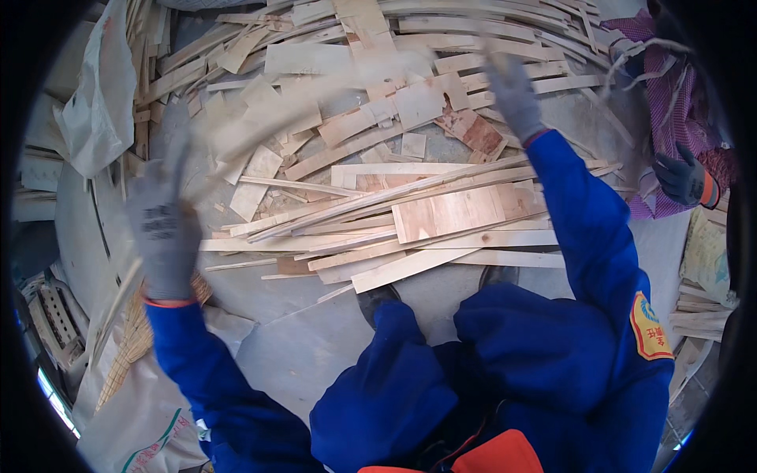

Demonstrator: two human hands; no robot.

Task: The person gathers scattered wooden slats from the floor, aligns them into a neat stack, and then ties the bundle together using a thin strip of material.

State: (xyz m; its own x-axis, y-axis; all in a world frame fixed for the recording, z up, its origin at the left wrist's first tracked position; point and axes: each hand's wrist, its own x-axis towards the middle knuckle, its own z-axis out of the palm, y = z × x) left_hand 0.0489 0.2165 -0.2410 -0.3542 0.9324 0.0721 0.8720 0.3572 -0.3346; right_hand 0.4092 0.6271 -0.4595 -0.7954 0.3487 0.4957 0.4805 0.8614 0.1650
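My left hand (165, 230), in a grey work glove, is raised at the left with some fingers stretched upward. Beside it a pale wooden strip (284, 115) is smeared by motion, so whether the hand touches it cannot be told. My right hand (517, 100), also gloved, reaches over the far right of the wood pile; its fingertips are blurred and any grip is unclear. Between my arms lie stacked long wood strips (378, 204) with a short, wide plywood piece (452, 214) on top. Farther off, loose plywood offcuts (361, 118) are scattered across the floor.
Another person's gloved hand (680, 177) is at the right by a purple woven sack (665, 118). A white plastic sack (103, 100) hangs at upper left. A straw broom (130, 349) and a pale sack (142, 425) lie at lower left. My shoes (378, 303) nearly meet the stacked strips.
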